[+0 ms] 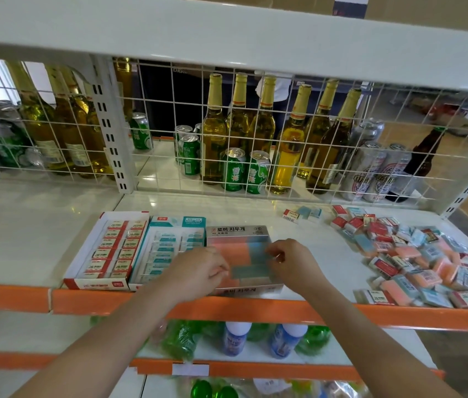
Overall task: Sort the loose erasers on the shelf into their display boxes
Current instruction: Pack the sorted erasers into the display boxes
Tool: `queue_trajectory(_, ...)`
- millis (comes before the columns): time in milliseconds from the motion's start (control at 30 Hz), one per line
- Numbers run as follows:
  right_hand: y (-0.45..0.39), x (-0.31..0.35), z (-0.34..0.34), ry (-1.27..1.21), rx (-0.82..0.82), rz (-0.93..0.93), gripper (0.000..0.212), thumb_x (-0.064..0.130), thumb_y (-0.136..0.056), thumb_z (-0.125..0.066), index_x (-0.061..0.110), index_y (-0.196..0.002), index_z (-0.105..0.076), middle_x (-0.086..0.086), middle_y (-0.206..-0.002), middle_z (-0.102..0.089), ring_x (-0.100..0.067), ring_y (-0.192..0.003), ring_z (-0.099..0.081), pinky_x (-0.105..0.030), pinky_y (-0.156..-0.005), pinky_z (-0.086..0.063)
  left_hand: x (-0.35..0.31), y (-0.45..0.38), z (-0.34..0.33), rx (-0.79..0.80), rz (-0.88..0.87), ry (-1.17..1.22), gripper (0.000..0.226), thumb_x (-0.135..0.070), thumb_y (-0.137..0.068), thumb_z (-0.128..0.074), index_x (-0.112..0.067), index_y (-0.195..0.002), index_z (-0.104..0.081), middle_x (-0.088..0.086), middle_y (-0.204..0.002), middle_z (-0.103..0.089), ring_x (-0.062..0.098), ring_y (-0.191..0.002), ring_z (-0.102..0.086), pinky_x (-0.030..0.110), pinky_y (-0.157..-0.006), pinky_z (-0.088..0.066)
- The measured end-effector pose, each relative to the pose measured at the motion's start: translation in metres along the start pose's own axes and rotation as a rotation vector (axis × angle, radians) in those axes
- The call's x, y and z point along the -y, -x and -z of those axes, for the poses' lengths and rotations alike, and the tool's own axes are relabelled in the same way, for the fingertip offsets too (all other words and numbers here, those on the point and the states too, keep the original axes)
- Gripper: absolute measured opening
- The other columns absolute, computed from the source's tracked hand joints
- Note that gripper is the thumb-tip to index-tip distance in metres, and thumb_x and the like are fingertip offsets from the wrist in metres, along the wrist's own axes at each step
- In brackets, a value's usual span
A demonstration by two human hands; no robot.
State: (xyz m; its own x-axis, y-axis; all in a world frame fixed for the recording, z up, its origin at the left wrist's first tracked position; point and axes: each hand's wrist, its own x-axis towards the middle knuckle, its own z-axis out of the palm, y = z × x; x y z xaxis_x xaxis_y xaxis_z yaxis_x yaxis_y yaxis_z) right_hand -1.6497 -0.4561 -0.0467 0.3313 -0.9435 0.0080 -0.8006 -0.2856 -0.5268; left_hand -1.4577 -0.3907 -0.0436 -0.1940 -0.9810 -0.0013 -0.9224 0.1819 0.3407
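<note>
- At the front lip of the shelf (327, 248), both hands work over the grey display box (240, 234) of orange and blue-grey erasers.
- Left hand (198, 272): fingers pinched together at the box's left side, seemingly seating an eraser; the item itself is too blurred to confirm.
- Right hand (290, 261): fingertips pinched at the middle of the same box, on or just above the eraser layer. Can't tell whether it grips one or only presses.
- Step, as I read it: packing or squaring up the two-tone erasers in this box. Box looks nearly full.
- Left of it, touching side by side: the teal box (175, 242) with white/teal sleeved erasers, then the red box (109, 248) with red/white sleeved ones in two neat columns. Both look well stocked.
- Loose pile (416, 257) lies well apart to the right: small flat rectangular blocks, mixed red, teal and orange/blue, glossy-wrapped, jumbled at all angles. A few strays (303, 214) sit further back.
- Next move likely calls for a reach right, picking by colour, then laying each flat and aligned in its matching box.
- Cardboard trays are light; may slide if pushed.
- Behind, past the white wire grid (255, 133): glass bottles (290, 139) and cans (232, 170).
</note>
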Motion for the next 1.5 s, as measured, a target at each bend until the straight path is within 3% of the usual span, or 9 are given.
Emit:
queue_trajectory(167,0.003,-0.006,0.001,0.065,0.03,-0.016,0.035,0.014,-0.088,-0.055,0.015,-0.122,-0.058,-0.009,-0.118,-0.054,-0.022,-0.101,-0.056,-0.02,-0.075,-0.039,-0.001,-0.005,-0.001,0.168,-0.085,-0.177,0.046,-0.051,-0.091,-0.045,-0.029,-0.13,-0.05,-0.01,-0.128,-0.052,0.01,-0.113,-0.051,0.03,-0.092,-0.045)
queue_trajectory(333,0.004,-0.004,-0.001,0.104,0.023,-0.013,0.035,0.009,-0.089,-0.05,0.012,-0.123,-0.058,-0.008,-0.12,-0.053,-0.022,-0.104,-0.055,-0.02,-0.078,-0.041,-0.001,-0.01,-0.003,0.233,-0.075,-0.24,0.057,-0.059,-0.086,-0.047,-0.024,-0.132,-0.049,-0.006,-0.13,-0.05,0.014,-0.117,-0.049,0.035,-0.096,-0.044)
queue_trajectory(533,0.003,-0.005,-0.001,0.134,0.051,-0.026,0.036,0.004,-0.087,-0.045,0.011,-0.119,-0.061,-0.011,-0.115,-0.056,-0.025,-0.102,-0.055,-0.022,-0.076,-0.04,-0.004,-0.009,0.001,0.234,-0.071,-0.299,0.054,-0.06,-0.086,-0.046,-0.019,-0.12,-0.057,-0.002,-0.11,-0.051,0.017,-0.104,-0.052,0.034,-0.087,-0.046)
queue_trajectory(633,0.003,-0.006,-0.002,0.093,0.043,-0.042,0.039,0.007,-0.087,-0.047,0.013,-0.125,-0.057,-0.009,-0.116,-0.059,-0.022,-0.102,-0.057,-0.02,-0.074,-0.039,-0.007,-0.009,0.001,0.231,-0.067,-0.343,0.056,-0.061,-0.086,-0.044,-0.018,-0.119,-0.057,-0.001,-0.11,-0.052,0.018,-0.101,-0.053,0.034,-0.085,-0.047)
queue_trajectory(767,0.004,-0.008,0.001,0.066,0.055,-0.077,0.039,0.011,-0.088,-0.05,0.012,-0.126,-0.055,-0.007,-0.116,-0.061,-0.021,-0.102,-0.058,-0.026,-0.082,-0.045,-0.008,-0.011,0.0,0.225,-0.074,-0.401,0.057,-0.062,-0.086,-0.043,-0.018,-0.121,-0.053,0.0,-0.112,-0.05,0.019,-0.1,-0.054,0.032,-0.08,-0.045)
queue_trajectory(933,0.005,-0.007,0.002,0.066,0.06,-0.077,0.037,0.011,-0.089,-0.049,0.01,-0.124,-0.056,-0.007,-0.115,-0.062,-0.021,-0.101,-0.058,-0.027,-0.082,-0.046,-0.003,-0.01,-0.003,0.256,-0.077,-0.315,0.062,-0.059,-0.085,-0.049,-0.031,-0.138,-0.036,-0.002,-0.125,-0.043,0.019,-0.117,-0.045,0.034,-0.097,-0.039)
queue_trajectory(1033,0.004,-0.007,0.001,0.072,0.067,-0.083,0.037,0.011,-0.089,-0.049,0.011,-0.126,-0.056,-0.006,-0.115,-0.062,-0.021,-0.102,-0.058,-0.028,-0.083,-0.046,-0.006,-0.01,-0.004,0.261,-0.103,-0.283,0.062,-0.055,-0.086,-0.052,-0.04,-0.141,-0.027,-0.003,-0.13,-0.038,0.018,-0.121,-0.039,0.032,-0.098,-0.033)
queue_trajectory(1367,0.006,-0.008,0.002,0.067,0.074,-0.079,0.038,0.014,-0.089,-0.05,0.012,-0.126,-0.055,-0.006,-0.114,-0.062,-0.02,-0.1,-0.058,-0.024,-0.08,-0.044,-0.012,-0.015,0.002,0.281,-0.119,-0.243,0.048,-0.053,-0.085,-0.055,-0.034,-0.128,-0.049,-0.004,-0.121,-0.041,0.015,-0.114,-0.041,0.027,-0.08,-0.031)
queue_trajectory(1500,0.007,-0.006,0.001,0.075,0.074,-0.074,0.038,0.013,-0.089,-0.05,0.011,-0.126,-0.055,-0.006,-0.116,-0.062,-0.02,-0.103,-0.057,-0.024,-0.081,-0.045,-0.009,-0.016,0.003,0.26,-0.096,-0.172,0.042,-0.048,-0.083,-0.06,-0.031,-0.121,-0.051,-0.008,-0.116,-0.046,0.011,-0.109,-0.047,0.026,-0.082,-0.039)
